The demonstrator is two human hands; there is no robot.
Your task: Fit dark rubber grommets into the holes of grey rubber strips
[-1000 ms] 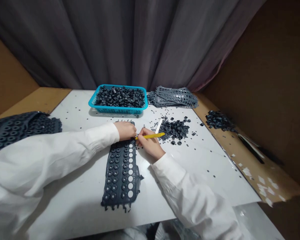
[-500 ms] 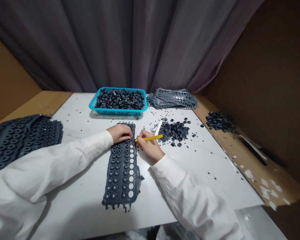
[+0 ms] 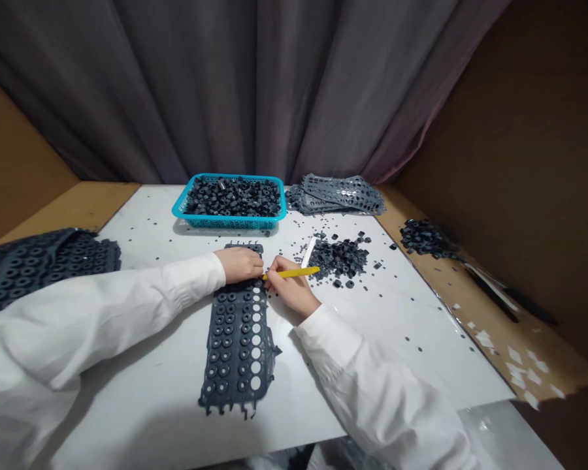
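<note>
The right hand (image 3: 292, 288) is closed on a slim yellow stick (image 3: 294, 273), whose tip lies just beside a dark-grey perforated rubber sheet (image 3: 238, 346) on the white table (image 3: 396, 326). The left hand (image 3: 238, 264) rests half-curled on the sheet's upper end; whether it grips cannot be determined. Hold the sheet flat with the left hand and keep the tip low and close to the work. Beyond lie a pile of loose dark-grey rubber rings (image 3: 338, 258) and a turquoise plastic basket (image 3: 228, 224). Compared with the earlier view, the left hand sits slightly further onto the sheet; the stick's position appears nearly unchanged.
</note>
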